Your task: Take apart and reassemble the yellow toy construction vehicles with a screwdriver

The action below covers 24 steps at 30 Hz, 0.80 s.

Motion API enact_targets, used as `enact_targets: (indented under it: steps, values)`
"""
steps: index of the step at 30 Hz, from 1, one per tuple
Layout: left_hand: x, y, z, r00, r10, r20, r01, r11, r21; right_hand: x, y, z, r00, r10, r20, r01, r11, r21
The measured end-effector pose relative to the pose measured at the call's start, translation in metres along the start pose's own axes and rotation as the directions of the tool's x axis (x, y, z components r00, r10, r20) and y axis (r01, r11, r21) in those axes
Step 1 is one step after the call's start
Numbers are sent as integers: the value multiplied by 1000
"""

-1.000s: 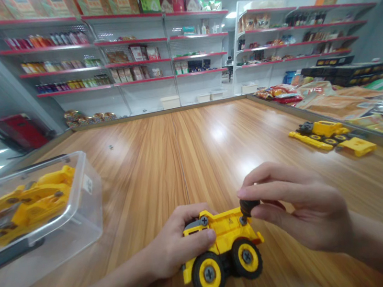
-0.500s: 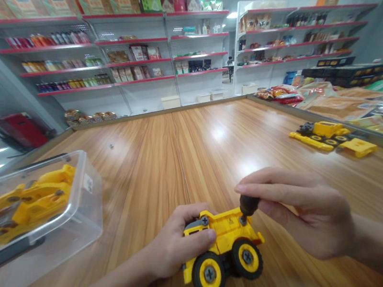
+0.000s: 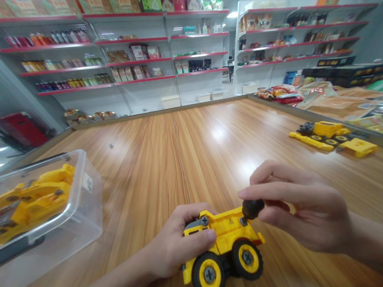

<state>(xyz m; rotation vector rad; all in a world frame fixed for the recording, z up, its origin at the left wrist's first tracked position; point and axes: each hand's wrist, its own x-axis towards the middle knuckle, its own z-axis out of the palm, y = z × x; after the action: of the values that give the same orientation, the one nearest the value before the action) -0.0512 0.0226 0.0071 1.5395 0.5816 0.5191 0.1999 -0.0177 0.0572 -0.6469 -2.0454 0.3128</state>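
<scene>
A yellow toy dump truck (image 3: pixel 225 242) with black tyres is held above the near part of the wooden table. My left hand (image 3: pixel 178 242) grips its cab end, thumb across the near side and fingers behind. In my right hand (image 3: pixel 300 209) is a screwdriver (image 3: pixel 253 208) with a short black handle, pinched between thumb and fingertips. Its tip is at the grey screw (image 3: pixel 243 221) near the rear of the truck's bed. Large grey cross-slot screws also show at the cab and in the wheel hubs.
At the left stands a clear plastic box (image 3: pixel 93 198) holding several yellow toy parts. Other yellow and black toy pieces (image 3: pixel 327 129) lie at the table's right side. A small grey piece (image 3: pixel 111 146) rests far left on the wooden table (image 3: pixel 152 169). Stocked shelves are behind.
The screwdriver handle has tilted down toward the right, and my right fingers have shifted their hold on it. My left hand and the truck stay nearly in place.
</scene>
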Motion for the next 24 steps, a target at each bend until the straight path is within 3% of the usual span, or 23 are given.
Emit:
enact_targets:
  steps: [14,20,24]
  values:
    - [1,4,0,1000,11,20,-11,1000,-4,-1,-6,-1,999,-32,36,28,994,106]
    - [1,4,0,1000,-3,13,3,1000,11,-3,-4,0,998,59,22,-61,994,96]
    - [1,2,0,1000,7,3,-7,1000,27,-4,-2,0,994,45,96,-59,988,145]
